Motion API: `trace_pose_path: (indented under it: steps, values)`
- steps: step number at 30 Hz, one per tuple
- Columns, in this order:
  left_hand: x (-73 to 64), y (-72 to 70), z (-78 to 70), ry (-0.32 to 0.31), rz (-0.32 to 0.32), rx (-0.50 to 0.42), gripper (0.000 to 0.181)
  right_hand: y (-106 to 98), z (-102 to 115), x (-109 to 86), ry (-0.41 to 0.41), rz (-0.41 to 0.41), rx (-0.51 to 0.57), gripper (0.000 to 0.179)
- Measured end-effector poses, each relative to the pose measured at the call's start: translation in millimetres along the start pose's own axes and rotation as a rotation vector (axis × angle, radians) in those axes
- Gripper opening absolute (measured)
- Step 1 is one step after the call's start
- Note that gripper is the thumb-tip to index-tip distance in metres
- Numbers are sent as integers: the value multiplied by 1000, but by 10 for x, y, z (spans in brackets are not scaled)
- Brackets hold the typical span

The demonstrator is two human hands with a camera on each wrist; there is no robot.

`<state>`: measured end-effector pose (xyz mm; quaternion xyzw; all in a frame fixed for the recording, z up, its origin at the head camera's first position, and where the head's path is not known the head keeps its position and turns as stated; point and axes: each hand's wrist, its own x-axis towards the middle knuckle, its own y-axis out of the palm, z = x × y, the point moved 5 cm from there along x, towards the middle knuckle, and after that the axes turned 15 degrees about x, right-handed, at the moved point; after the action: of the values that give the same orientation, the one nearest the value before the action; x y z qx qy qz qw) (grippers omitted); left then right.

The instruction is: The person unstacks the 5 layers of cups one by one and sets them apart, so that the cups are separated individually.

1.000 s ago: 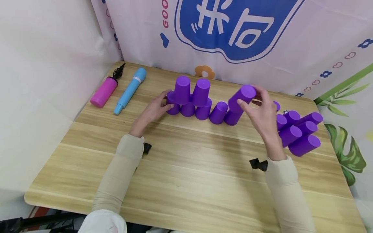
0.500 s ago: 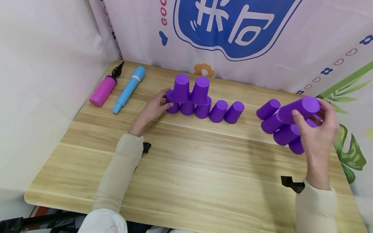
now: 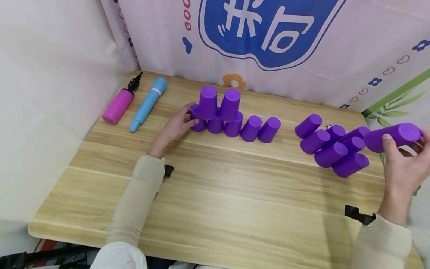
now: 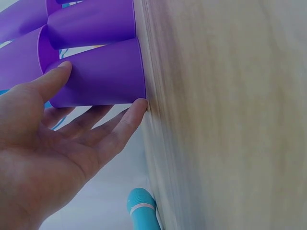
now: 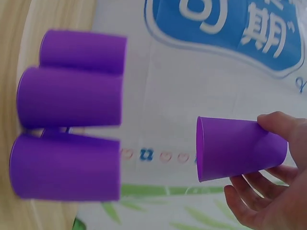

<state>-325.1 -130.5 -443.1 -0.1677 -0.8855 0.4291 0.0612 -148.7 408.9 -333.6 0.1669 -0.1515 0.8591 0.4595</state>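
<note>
The right hand [image 3: 407, 164] holds a purple cup [image 5: 232, 147] mouth-down near perhaps seven more cups [image 3: 330, 155]; the left hand [image 3: 174, 129] grips a two-tier row's [image 3: 250, 129] end cup [image 3: 201, 126].

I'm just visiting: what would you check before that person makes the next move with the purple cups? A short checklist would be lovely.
1. Right hand has hold of its cup: ok, thumb and fingers around it.
2. That cup is apart from the group of cups: ok, the right wrist view shows a gap.
3. Left hand is at the row's left-end cup: ok, touching it.
4. Two upper cups stand upright: ok.
5. Upper level spans the row: not ok, the right end is bare.
6. Held cup's inside: cannot tell.
</note>
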Motion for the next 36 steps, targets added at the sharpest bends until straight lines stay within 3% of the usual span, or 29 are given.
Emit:
trace_pose_path:
  steps: [5, 11, 14, 21, 28, 36]
  values:
    - [-2, 4, -4, 5, -4, -2, 65, -121, -194, 113, 103, -72, 30, 58]
    - [0, 4, -7, 9, -6, 5, 65, -188, -415, 181, 195, -101, 34, 58]
    - [4, 10, 2, 6, -7, 6, 65, -205, -553, 201, 215, -87, -36, 58]
    - [5, 32, 22, 4, -9, 9, 66, -240, -865, 204, 273, -61, -80, 59]
    - [-5, 23, 35, 2, -17, 4, 66, -194, -1049, 191, 306, 5, -174, 60]
    - [-8, 9, 45, -3, -18, 9, 66, -155, -1171, 171, 402, 30, -145, 64]
